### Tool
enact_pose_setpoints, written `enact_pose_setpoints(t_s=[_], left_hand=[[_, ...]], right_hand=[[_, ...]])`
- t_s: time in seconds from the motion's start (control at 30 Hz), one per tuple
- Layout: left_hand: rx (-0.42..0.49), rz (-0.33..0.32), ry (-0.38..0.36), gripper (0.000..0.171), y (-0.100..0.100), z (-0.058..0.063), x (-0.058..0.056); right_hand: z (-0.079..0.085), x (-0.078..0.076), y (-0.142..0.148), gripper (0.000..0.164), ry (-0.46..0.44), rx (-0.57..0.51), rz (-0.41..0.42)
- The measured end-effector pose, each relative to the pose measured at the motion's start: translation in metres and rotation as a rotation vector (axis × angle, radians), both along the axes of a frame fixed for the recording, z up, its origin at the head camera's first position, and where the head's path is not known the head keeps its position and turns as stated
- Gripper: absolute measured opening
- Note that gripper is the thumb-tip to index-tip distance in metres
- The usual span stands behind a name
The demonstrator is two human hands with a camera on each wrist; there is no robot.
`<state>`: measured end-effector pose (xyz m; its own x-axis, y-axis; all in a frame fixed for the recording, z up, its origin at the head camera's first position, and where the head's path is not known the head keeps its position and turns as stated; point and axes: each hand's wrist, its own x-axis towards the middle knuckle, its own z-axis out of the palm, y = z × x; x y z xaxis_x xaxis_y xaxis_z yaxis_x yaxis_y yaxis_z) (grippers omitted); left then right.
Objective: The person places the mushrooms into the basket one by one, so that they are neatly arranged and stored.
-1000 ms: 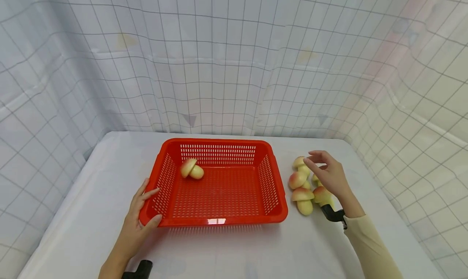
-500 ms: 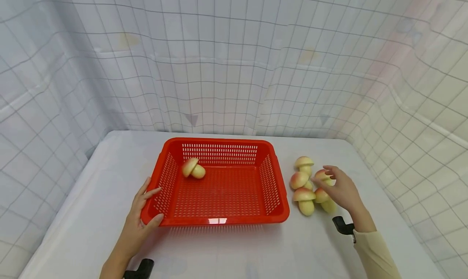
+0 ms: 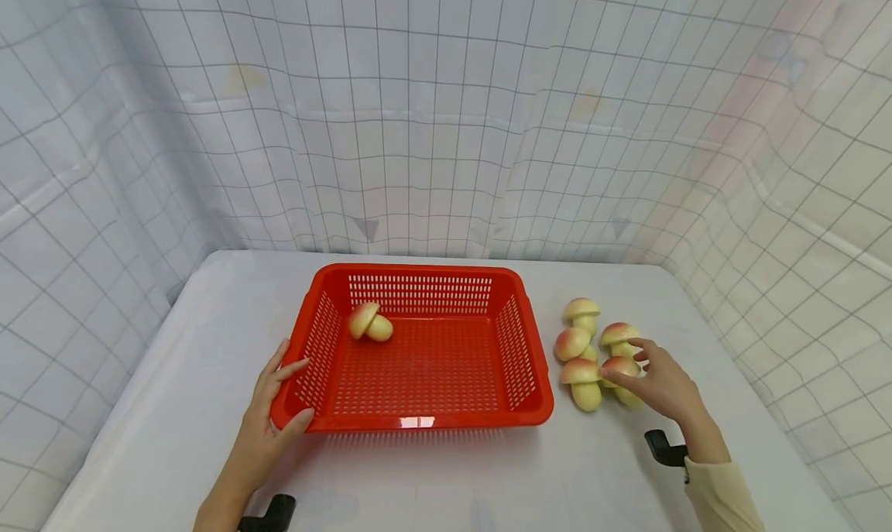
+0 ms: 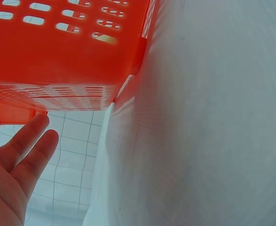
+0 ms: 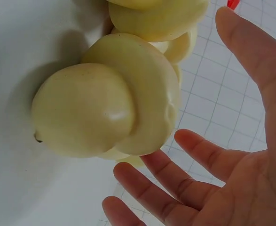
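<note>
A red perforated plastic basket (image 3: 481, 419) stands mid-table with one toy mushroom (image 3: 379, 328) in its far left part. My left hand (image 3: 259, 420) rests spread on the basket's near left corner, thumb on the front rim, a finger reaching over the left rim. In the left wrist view straight fingers (image 4: 36, 157) lie along the rim's outside. At the right, my right hand (image 3: 665, 389) is spread around the nearest right toy mushroom (image 3: 620, 366) with a pink-tinged cap. In the right wrist view fingertips sit beside that mushroom's cap (image 5: 154, 101), thumb apart.
Other toy mushrooms cluster beside it: one front left (image 3: 585, 396), one mid left (image 3: 571, 344), one at the back (image 3: 581, 309) and one behind at the right (image 3: 619, 333). White gridded curtains (image 3: 432, 129) enclose the white table (image 3: 418, 485).
My right hand has moved nearer and to the right, from over the back of the mushroom cluster down to its nearest right mushroom. The left hand stays at the basket corner.
</note>
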<state>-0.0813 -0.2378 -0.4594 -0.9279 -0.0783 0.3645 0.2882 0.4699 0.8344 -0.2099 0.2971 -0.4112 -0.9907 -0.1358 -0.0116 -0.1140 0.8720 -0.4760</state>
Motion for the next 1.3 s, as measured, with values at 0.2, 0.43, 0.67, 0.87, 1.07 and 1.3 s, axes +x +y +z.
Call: enact_pose_setpoints(t_s=[0.2,0.43,0.67,0.87,1.07,1.3], left_hand=[[-0.002,0.005,0.001,0.063,-0.001,-0.003,-0.001],[-0.014,0.001,-0.004,0.063,-0.001,-0.001,-0.001],[-0.018,-0.003,-0.016,0.061,-0.002,-0.002,-0.001],[-0.026,0.01,-0.023,0.06,-0.002,-0.001,-0.001],[-0.03,0.02,-0.022,0.061,-0.001,0.0,0.001],[-0.026,0.017,-0.005,0.062,0.0,0.001,0.0]], right_hand=[[-0.008,0.002,0.002,0.089,0.002,0.002,-0.005],[-0.014,0.005,0.005,0.085,-0.032,0.0,-0.017],[-0.021,0.008,0.009,0.085,-0.078,-0.006,-0.025],[-0.027,0.009,0.011,0.081,-0.09,-0.033,-0.031],[-0.029,0.009,0.01,0.082,-0.101,-0.04,-0.05],[-0.031,0.009,0.008,0.085,-0.112,-0.038,-0.08]])
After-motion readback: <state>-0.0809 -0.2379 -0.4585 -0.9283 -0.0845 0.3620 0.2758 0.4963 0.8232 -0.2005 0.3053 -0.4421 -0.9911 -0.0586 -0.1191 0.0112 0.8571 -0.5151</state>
